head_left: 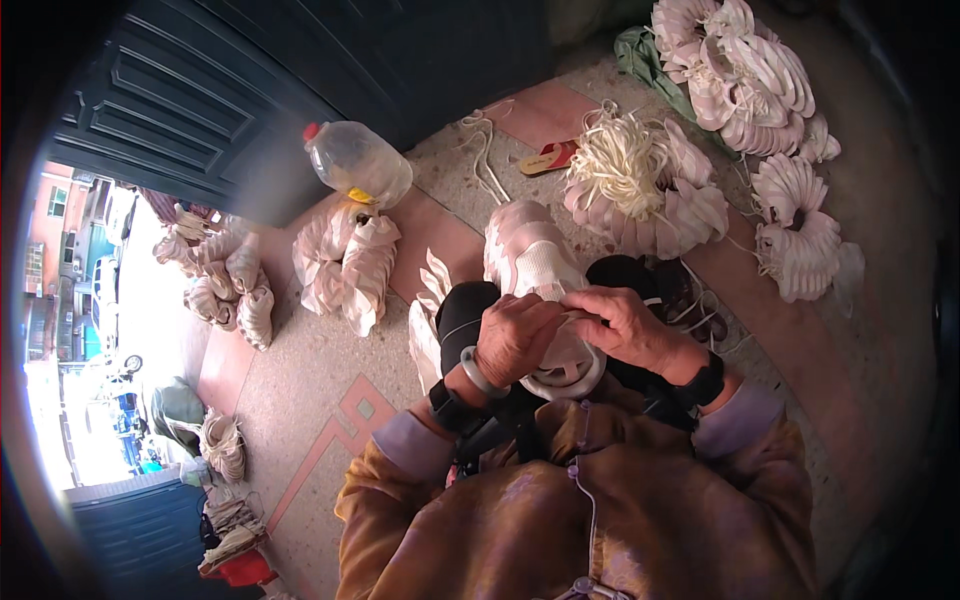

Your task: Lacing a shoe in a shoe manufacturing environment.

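A pale pink and white shoe upper (535,250) lies on my lap between my knees, toe pointing away and the rounded heel opening toward me. My left hand (520,338) is closed on it at the lacing area, fingers bent and pressed together. From the other side my right hand (630,325) pinches at the same spot, its fingertips nearly meeting the left ones. Whether a lace runs between the fingertips is too small to tell. Past my right knee, a thick bundle of cream shoelaces (622,160) rests on a ring of stacked uppers (640,232).
More stacked uppers lie on the floor at left (345,262), farther left (225,270) and at far right (740,75). A plastic jug (360,165) with a red cap stands by the dark door (180,90). A red-strapped slipper (548,159) lies ahead.
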`<state>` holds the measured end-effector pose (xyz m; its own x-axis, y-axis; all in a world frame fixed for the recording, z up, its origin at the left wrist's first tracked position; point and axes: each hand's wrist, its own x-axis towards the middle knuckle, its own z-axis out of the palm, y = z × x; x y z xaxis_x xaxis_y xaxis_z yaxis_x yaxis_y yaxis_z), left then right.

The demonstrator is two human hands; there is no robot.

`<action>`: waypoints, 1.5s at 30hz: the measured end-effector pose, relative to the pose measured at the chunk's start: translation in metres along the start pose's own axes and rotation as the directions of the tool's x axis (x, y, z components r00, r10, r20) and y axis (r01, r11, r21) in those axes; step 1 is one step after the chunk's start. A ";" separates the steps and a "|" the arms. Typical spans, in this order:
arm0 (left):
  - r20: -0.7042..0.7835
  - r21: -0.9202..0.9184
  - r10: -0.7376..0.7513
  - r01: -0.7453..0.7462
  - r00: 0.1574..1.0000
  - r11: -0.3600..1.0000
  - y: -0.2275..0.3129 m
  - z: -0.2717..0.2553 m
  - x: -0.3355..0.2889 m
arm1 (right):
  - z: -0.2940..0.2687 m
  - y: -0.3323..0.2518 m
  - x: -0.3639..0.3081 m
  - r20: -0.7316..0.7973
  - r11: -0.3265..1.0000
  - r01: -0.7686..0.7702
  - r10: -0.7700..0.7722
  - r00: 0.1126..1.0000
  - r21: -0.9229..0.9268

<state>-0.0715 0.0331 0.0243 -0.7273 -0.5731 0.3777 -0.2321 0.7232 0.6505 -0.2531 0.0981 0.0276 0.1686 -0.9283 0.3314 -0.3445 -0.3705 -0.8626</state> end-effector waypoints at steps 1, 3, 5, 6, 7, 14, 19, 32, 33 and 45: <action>0.003 -0.005 -0.006 0.006 1.000 1.000 -0.001 0.000 0.002 | 0.002 0.002 0.003 0.002 1.000 -0.007 0.007 1.000 0.003; 0.013 0.099 0.035 -0.036 0.999 0.994 -0.006 0.000 0.006 | 0.003 0.009 0.009 -0.009 0.999 -0.050 0.050 0.999 0.004; -0.020 0.128 0.009 -0.007 1.000 0.992 -0.014 0.002 0.008 | 0.003 0.019 0.012 -0.034 1.000 0.001 -0.002 0.999 -0.026; -0.053 0.160 -0.010 0.018 0.999 0.987 -0.018 0.003 0.009 | 0.002 0.023 0.012 -0.037 0.993 -0.048 0.044 0.998 -0.107; -0.101 0.204 -0.029 0.049 0.994 0.978 -0.025 0.005 0.008 | 0.000 0.027 0.012 -0.044 0.978 -0.095 0.089 0.995 -0.187; -0.081 0.102 -0.331 0.339 0.940 0.935 -0.052 0.018 0.010 | 0.005 0.051 0.015 -0.140 0.916 -0.154 0.109 0.984 -0.372; -0.072 0.101 -0.309 0.315 0.948 0.944 -0.052 0.022 0.012 | 0.008 0.055 0.015 -0.104 0.897 -0.240 0.216 0.971 -0.371; -0.079 0.233 -0.257 0.268 0.963 0.935 -0.053 0.037 0.013 | 0.009 0.062 0.011 -0.185 0.932 -0.183 0.129 0.974 -0.314; -0.071 0.236 -0.269 0.279 0.960 0.931 -0.053 0.037 0.014 | 0.009 0.063 0.010 -0.205 0.930 -0.185 0.123 0.971 -0.317; -0.063 0.071 -0.430 0.433 0.901 0.898 -0.053 0.039 0.014 | 0.008 0.060 0.017 -0.174 0.894 -0.182 0.119 0.978 -0.409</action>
<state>-0.0945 0.0021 -0.0311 -0.5149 -0.8512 0.1021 -0.5695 0.4287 0.7013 -0.2636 0.0605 -0.0216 -0.0366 -0.9571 0.2874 -0.7164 -0.1753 -0.6753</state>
